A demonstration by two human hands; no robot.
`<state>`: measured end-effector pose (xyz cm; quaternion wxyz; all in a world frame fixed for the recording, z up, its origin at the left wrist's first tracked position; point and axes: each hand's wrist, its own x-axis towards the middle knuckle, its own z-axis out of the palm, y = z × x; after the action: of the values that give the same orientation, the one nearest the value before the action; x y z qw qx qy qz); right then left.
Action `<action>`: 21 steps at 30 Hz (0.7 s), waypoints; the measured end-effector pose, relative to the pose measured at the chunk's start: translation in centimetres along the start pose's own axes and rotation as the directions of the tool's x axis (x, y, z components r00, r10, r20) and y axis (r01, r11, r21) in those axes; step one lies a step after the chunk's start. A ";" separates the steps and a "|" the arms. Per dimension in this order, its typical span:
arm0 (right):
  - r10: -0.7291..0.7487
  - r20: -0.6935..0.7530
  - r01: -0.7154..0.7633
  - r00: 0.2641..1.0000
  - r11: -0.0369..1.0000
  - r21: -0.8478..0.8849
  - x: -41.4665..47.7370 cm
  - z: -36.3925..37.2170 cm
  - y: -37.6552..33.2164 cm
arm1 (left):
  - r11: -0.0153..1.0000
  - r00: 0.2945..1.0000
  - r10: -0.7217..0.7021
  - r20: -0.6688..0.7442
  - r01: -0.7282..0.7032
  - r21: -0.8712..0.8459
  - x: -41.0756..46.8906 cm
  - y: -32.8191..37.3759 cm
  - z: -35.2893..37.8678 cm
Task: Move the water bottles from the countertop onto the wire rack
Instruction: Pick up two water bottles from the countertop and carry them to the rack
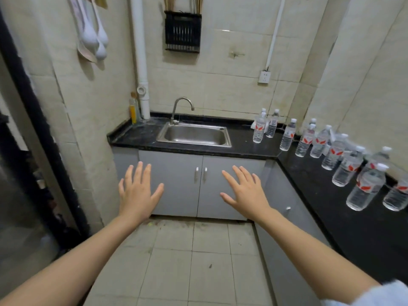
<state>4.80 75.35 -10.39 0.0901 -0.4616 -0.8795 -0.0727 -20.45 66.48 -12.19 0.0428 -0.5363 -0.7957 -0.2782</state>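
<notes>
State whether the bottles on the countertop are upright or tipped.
Upright: every bottle in view stands on its base, cap uppermost.

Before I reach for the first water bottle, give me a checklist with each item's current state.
1. Hands free: the left hand and right hand are spread and hold nothing. Ok.
2. Standing: the water bottles stand upright on the countertop. Ok.
3. Caps on: each one in view shows a white cap. Ok.
4. Room to grip: the nearest ones stand close together, so a neighbour might get knocked. Not ok.
5. Wire rack found: only a black wall holder above the sink shows; whether that is the rack, cannot tell.
</notes>
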 end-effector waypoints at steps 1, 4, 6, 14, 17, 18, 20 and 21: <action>-0.009 -0.007 0.009 1.000 1.000 -0.005 1.8 0.2 -0.2 | 1.000 1.000 -0.001 -0.012 0.001 -0.024 2.0 -0.5 0.3; 0.003 -0.029 -0.004 1.000 1.000 -0.019 6.7 0.4 0.1 | 0.996 0.999 0.005 -0.033 -0.008 -0.087 7.9 -1.4 1.3; 0.052 -0.044 -0.052 0.998 0.999 -0.012 9.3 0.7 0.7 | 0.992 0.999 0.026 -0.033 -0.030 -0.124 11.7 -1.8 2.3; 0.239 0.108 -0.238 0.965 0.971 -0.016 11.6 5.7 4.5 | 0.960 0.986 0.035 0.164 0.013 -0.279 17.2 -1.6 11.0; 0.349 0.111 -0.355 0.931 0.934 0.038 12.4 6.8 7.0 | 0.935 0.974 0.022 0.227 0.061 -0.350 18.9 0.4 14.2; 0.381 0.104 -0.388 0.919 0.920 0.062 12.8 7.2 7.9 | 0.926 0.970 0.033 0.241 0.061 -0.373 19.5 1.5 15.2; 0.436 0.079 -0.442 0.897 0.889 0.116 14.1 8.1 9.5 | 0.910 0.961 0.075 0.266 0.043 -0.412 20.8 4.1 17.3; 0.456 0.066 -0.461 0.887 0.876 0.145 15.0 8.6 10.4 | 0.899 0.955 0.090 0.282 0.044 -0.436 21.4 5.5 18.4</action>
<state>4.19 94.98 -14.92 0.1274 -0.6493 -0.7494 0.0268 -20.45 94.71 -17.64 -0.1943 -0.5771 -0.7037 -0.3660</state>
